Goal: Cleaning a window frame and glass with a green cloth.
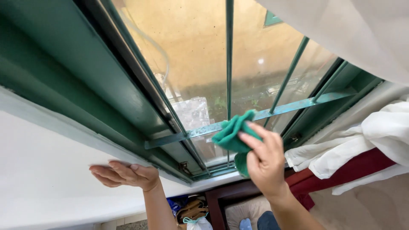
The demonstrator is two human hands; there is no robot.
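My right hand (265,158) grips a bunched green cloth (230,134) and presses it against the lower part of a window pane (200,55), just beside a vertical green bar (229,59) and a flat horizontal crossbar (294,107). My left hand (125,173) rests flat, palm against the white wall (47,179) below the green window frame (72,81), fingers together and holding nothing.
A white curtain (362,34) hangs at the upper right, with bunched white and dark red fabric (353,157) below it. Beneath the sill stand a dark wooden piece of furniture (217,204), a cushion (245,211) and bags (191,211).
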